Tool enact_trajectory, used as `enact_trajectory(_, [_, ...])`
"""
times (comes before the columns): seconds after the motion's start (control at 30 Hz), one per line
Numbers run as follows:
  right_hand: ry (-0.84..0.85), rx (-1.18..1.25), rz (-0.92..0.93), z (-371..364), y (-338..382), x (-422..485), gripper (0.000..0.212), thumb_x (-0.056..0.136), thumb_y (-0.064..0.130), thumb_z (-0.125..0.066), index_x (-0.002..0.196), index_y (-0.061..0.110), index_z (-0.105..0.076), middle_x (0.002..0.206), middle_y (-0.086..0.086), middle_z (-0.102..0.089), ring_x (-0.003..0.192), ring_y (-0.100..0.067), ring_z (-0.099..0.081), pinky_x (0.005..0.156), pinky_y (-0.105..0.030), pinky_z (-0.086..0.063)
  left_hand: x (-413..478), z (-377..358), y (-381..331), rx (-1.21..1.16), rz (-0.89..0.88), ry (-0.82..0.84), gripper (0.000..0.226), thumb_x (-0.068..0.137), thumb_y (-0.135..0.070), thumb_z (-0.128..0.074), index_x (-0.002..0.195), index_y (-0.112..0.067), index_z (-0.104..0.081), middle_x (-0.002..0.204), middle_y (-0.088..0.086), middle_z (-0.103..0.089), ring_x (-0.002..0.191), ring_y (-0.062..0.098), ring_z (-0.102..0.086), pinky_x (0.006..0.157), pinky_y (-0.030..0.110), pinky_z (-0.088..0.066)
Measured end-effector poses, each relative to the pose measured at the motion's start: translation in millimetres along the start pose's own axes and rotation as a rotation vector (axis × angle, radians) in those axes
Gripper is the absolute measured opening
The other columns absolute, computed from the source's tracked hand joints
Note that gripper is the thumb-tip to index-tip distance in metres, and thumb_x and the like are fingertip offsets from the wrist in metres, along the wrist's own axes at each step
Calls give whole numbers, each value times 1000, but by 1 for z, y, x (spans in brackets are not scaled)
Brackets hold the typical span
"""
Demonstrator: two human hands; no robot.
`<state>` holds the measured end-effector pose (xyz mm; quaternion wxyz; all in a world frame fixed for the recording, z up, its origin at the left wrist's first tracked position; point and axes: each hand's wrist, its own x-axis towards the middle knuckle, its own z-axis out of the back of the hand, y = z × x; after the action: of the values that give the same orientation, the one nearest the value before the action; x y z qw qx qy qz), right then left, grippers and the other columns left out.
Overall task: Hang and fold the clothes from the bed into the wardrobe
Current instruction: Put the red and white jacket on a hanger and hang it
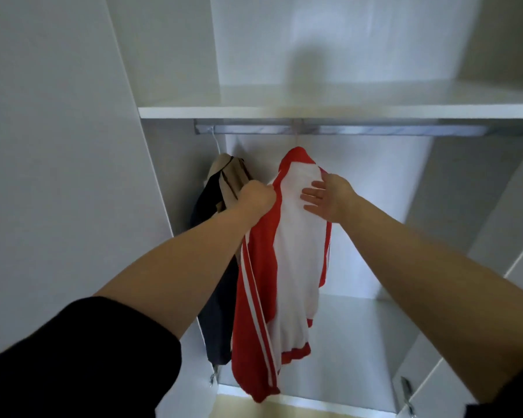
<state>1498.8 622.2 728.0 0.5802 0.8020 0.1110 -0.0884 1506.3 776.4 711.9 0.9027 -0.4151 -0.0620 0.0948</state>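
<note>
In the middle of the frame a red and white jacket (296, 251) hangs from the rail (375, 129) inside the wardrobe (73, 146); its hanger hook is too blurred to make out. The left hand (255, 196) grips the red shoulder, fingers curled tight in the cloth. The right hand (326, 197) lies flat on the white panel, fingers straight and slightly spread, holding nothing.

To finish this step well, I'd say keep the left hand steady on the shoulder while the right smooths the panel downward, so the jacket sits square and doesn't slip off sideways. The striped sleeve, dangling at lower centre, wants to fall free, not bunch under the body. Then nudge the jacket along so it doesn't crowd the dark garment (215, 297) and the tan one (230, 173) hanging just to its left, almost touching the left wrist.

I can read no brand, label or writing anywhere; the sleeve shows only white stripes on red.
</note>
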Motion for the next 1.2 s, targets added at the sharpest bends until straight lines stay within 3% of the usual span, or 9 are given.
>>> enact_trajectory(0.1, [-47, -7, -17, -5, 3, 27, 40, 101, 25, -35, 131, 1, -44, 126, -19, -53, 109, -31, -54, 88, -41, -44, 32, -2, 0, -82, 39, -21, 36, 100, -15, -38, 122, 6, -56, 122, 20, -60, 78, 18, -57, 54, 17, -33])
enact_trajectory(0.23, [-71, -36, -12, -8, 5, 52, 24, 100, 21, -37, 106, 5, -53, 117, -17, -58, 109, -32, -57, 88, -41, -47, 64, -12, 9, 52, -34, -79, 33, 101, -1, -30, 130, 7, -44, 126, 20, -56, 114, 33, -55, 88, 35, -46])
enact_trajectory(0.4, [-185, -132, 92, -8, 0, 76, 32, 101, 28, -38, 116, 7, -55, 105, -10, -61, 103, -25, -59, 88, -37, -48, 98, -23, 27, -148, 36, -86, 28, 98, -7, -42, 122, 1, -54, 116, 13, -62, 105, 27, -60, 72, 21, -48])
enact_trajectory(0.53, [-273, -251, 174, -5, -10, 89, 26, 98, 25, -41, 107, 8, -59, 103, -8, -61, 97, -20, -59, 88, -36, -48, 112, -28, 43, -236, 180, -137, 29, 98, -14, -44, 118, 1, -59, 115, 16, -63, 107, 30, -61, 85, 34, -49])
enact_trajectory(0.7, [-306, -421, 282, -6, -27, 95, 24, 97, 20, -40, 102, 5, -58, 101, -9, -60, 101, -25, -59, 95, -42, -46, 123, -44, 70, 90, 41, -143, 37, 101, -25, -36, 113, -1, -62, 112, 17, -65, 102, 31, -61, 86, 35, -49])
enact_trajectory(0.8, [-329, -533, 311, -5, -36, 92, 36, 97, 19, -39, 108, -12, -55, 109, -29, -59, 109, -40, -56, 91, -47, -46, 116, -51, 77, 150, -49, -200, 32, 102, -30, -35, 109, -9, -59, 103, 9, -65, 86, 20, -63, 75, 29, -51])
enact_trajectory(0.97, [-378, -735, 399, 19, -47, 78, 32, 99, 20, -39, 118, 1, -55, 120, -12, -61, 93, -17, -58, 63, -12, -39, 93, -57, 62, 304, -308, -347, 41, 94, -32, -51, 131, -15, -46, 128, 5, -55, 117, 22, -53, 101, 32, -39])
enact_trajectory(1.03, [-407, -797, 443, 33, -52, 65, 35, 99, 23, -40, 129, 7, -50, 130, -6, -56, 108, -16, -54, 73, -9, -32, 73, -62, 50, 353, -427, -303, 52, 94, -34, -50, 141, -16, -37, 142, 9, -44, 131, 26, -41, 107, 36, -36])
enact_trajectory(1.2, [-504, -1099, 613, 75, -69, 11, 45, 98, 25, -46, 139, 6, -40, 144, -11, -42, 131, -25, -41, 105, -32, -34, 2, -83, 20, 468, -612, -221, 61, 97, -40, -43, 151, -22, -21, 157, 10, -21, 145, 27, -17, 118, 46, -19])
